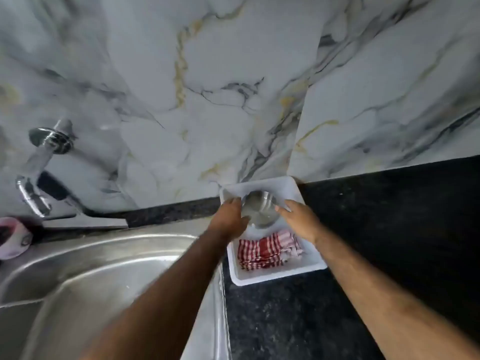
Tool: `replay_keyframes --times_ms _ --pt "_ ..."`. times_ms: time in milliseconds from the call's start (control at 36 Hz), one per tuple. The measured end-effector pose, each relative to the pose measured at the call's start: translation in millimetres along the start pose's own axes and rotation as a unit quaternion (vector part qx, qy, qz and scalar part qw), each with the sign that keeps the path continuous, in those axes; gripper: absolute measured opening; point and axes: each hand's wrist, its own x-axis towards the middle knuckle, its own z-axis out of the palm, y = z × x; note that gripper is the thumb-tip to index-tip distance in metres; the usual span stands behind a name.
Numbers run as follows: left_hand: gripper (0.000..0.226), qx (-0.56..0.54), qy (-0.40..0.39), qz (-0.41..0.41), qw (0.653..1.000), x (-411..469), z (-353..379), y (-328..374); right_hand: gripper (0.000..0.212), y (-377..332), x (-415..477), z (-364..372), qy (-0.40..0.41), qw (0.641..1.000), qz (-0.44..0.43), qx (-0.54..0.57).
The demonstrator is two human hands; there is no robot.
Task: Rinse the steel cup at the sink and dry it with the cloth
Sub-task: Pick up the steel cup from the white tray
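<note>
tap (39, 162) on marble wall, far left | steel sink (78, 268) set in dark speckled worktop (389, 242) | left hand (228, 216) and right hand (301, 222) on both sides of steel cup (259, 207), grip state: cannot tell | cup in white tray (293, 188), striped cloth (267, 250) just beside it

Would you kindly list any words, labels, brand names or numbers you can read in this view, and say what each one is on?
None can be read.
Steel cup: no marking shows; the frame is blurred.
White tray and red-and-white checked cloth: no print, only the check pattern.
Tap and sink: bare metal, no legible brand.
Pink object at the left edge: a small round mark shows, too blurred to read.
</note>
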Motion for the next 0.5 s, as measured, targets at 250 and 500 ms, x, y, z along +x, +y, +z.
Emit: replay_keyframes --times_ms 250,500 --pt "0.038 0.001 0.047 -0.116 0.992 37 32 13 0.045 21 27 28 0.071 0.987 0.001 0.146" --pt "0.02 -0.229 0.146 -0.104 0.957 15 -22 1 0.033 -7 25 24 0.102 0.861 0.048 0.495"
